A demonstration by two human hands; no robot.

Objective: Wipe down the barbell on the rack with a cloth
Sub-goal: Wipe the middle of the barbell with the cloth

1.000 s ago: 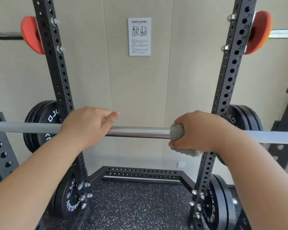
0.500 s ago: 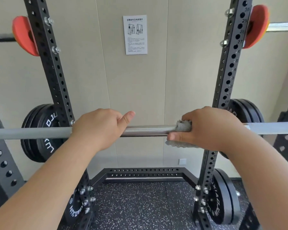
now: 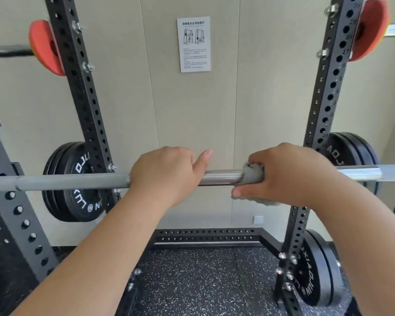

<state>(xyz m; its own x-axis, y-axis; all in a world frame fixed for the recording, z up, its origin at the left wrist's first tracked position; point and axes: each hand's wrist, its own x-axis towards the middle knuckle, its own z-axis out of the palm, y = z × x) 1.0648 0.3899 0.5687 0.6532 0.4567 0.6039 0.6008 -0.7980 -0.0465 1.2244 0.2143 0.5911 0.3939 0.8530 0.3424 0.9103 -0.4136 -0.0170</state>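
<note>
Beige wall panels (image 3: 271, 87) back the black rack (image 3: 84, 99), where the barbell (image 3: 221, 177) crosses mid-frame. The left hand (image 3: 164, 172) clenches the bare bar, thumb raised; the right hand (image 3: 287, 174) grasps the grey cloth (image 3: 252, 173) wrapped round it at centre. Wiping judged under way; outer lengths probably not yet done.

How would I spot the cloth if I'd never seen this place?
Find the black rack and the barbell lying across it. The right hand grips that barbell; the cloth is the fuzzy grey wad in its grip, unlike the smooth shiny metal beside it.
</note>
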